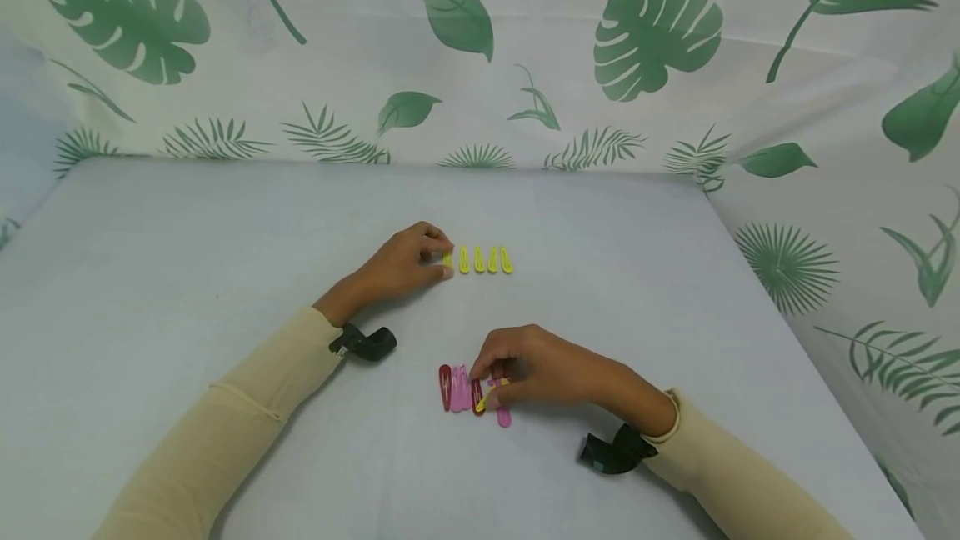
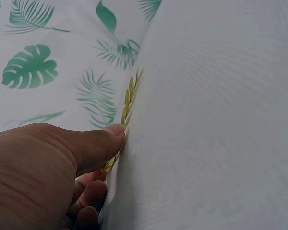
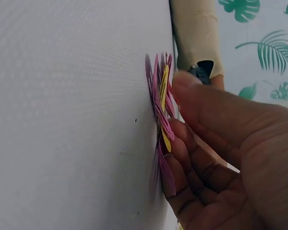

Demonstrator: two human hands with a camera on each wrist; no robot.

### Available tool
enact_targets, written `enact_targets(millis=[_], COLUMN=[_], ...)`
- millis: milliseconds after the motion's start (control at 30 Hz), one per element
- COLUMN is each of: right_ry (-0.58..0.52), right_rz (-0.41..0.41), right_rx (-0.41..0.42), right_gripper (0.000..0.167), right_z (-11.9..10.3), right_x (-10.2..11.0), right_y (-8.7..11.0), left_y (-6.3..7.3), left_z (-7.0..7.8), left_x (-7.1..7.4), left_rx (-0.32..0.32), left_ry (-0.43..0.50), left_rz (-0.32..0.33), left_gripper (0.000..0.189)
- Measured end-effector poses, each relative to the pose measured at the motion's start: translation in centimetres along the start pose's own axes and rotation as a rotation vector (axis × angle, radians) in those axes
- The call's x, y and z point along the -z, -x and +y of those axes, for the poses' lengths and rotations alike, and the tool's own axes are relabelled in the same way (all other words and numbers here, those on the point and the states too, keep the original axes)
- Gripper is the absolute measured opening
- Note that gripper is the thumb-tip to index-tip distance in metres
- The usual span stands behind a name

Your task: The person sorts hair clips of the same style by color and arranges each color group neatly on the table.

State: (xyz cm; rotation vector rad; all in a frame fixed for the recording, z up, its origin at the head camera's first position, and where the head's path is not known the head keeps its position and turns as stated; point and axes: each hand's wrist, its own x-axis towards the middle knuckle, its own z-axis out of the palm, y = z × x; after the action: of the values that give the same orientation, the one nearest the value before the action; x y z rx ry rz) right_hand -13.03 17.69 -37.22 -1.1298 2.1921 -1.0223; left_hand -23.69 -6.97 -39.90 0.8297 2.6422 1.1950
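Observation:
Far out on the table, my left hand (image 1: 408,261) pinches a yellow snap hair clip (image 1: 447,259) between thumb and fingertips. It is the leftmost of a row of several upright yellow hair clips (image 1: 479,260). In the left wrist view the thumb (image 2: 113,136) lies against that clip. Closer in, my right hand (image 1: 543,365) hovers low over a group of red and pink clips, fingers bent. A slanted yellow clip (image 3: 165,96) lies among pink clips (image 3: 164,117) there, by the right thumb. Whether the right fingers grip it is hidden.
A red clip (image 1: 446,387) and pink clips (image 1: 461,390) lie left of the right hand. A pale cloth covers the table (image 1: 225,223). Leaf-patterned sheets (image 1: 525,48) hang behind and at the right. Black wrist devices (image 1: 367,344) sit on both sleeves.

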Motion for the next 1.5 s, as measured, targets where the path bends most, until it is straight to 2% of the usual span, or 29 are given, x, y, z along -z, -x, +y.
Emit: enact_targets(millis=[333,533,933,1067,1233,1500], right_ry=[0.127,0.125,0.134,0.146,0.059,-0.136], right_rz=[-0.016,-0.009,-0.011,-0.009,0.013,0.101], right_rx=[0.016,-0.003,-0.032,-0.044,-0.050,-0.130], right_gripper=[0.019,0.013,0.013,0.013,0.011,0.008], right_z=[-0.4,-0.4,-0.9,-0.9,-0.5,0.2], right_x=[-0.2,-0.4,-0.3,-0.3,-0.2,0.3], right_y=[-0.1,-0.2,-0.3,-0.3,-0.2,-0.2], left_y=[-0.2,-0.1,0.1,0.0,0.0,0.0], left_z=[0.1,0.1,0.4,0.4,0.3,0.3], left_x=[0.0,0.0,0.1,0.1,0.1,0.0], left_rx=[0.003,0.017,0.046,0.038,0.038,0.041], left_ry=[-0.024,-0.018,0.001,-0.005,-0.007,-0.005], left_rz=[0.002,-0.002,-0.012,-0.009,-0.006,-0.002], left_gripper=[0.042,0.043,0.045,0.045,0.045,0.044])
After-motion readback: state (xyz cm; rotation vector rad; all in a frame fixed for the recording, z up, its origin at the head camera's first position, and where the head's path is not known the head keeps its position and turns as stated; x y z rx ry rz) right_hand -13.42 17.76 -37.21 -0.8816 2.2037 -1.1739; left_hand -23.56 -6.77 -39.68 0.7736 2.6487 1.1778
